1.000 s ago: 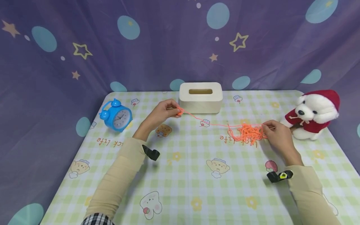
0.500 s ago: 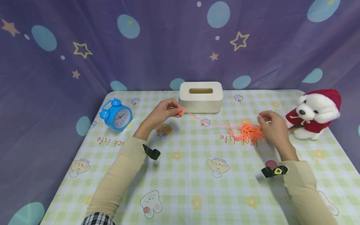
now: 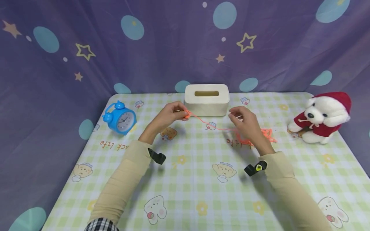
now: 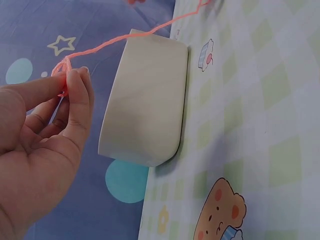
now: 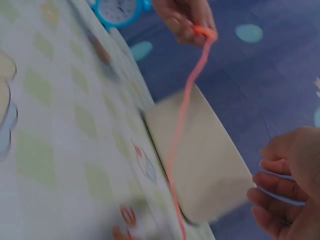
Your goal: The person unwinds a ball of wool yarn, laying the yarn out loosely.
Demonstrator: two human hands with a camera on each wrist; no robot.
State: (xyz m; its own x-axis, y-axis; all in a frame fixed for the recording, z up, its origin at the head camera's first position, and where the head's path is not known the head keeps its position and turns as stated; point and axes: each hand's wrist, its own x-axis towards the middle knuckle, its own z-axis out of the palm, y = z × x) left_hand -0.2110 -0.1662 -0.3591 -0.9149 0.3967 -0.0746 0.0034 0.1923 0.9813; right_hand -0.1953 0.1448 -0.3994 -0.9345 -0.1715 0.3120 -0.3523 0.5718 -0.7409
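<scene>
My left hand [image 3: 171, 114] pinches a small wound bundle of orange yarn [image 4: 62, 67] between thumb and fingertips, just in front of the tissue box. From that bundle a single strand [image 3: 199, 119] runs right and down to a loose orange heap [image 3: 268, 134] on the table. Above the heap is my right hand [image 3: 245, 123], its fingers loosely bent and holding nothing; it hides part of the heap in the head view. In the right wrist view the fingers stand apart from the strand, with a gap between thumb and forefinger.
A cream tissue box [image 3: 206, 107] stands at the back middle of the checked tablecloth [image 3: 185, 179]. To the left is a blue alarm clock [image 3: 122, 120]. A white plush dog [image 3: 321, 117] in red hat and clothes sits at the right, before a purple curtain [image 3: 173, 48].
My right hand has let go of the yarn by the heap and moved left and away from me, over the heap. The left hand has stayed nearly still with its bundle.
</scene>
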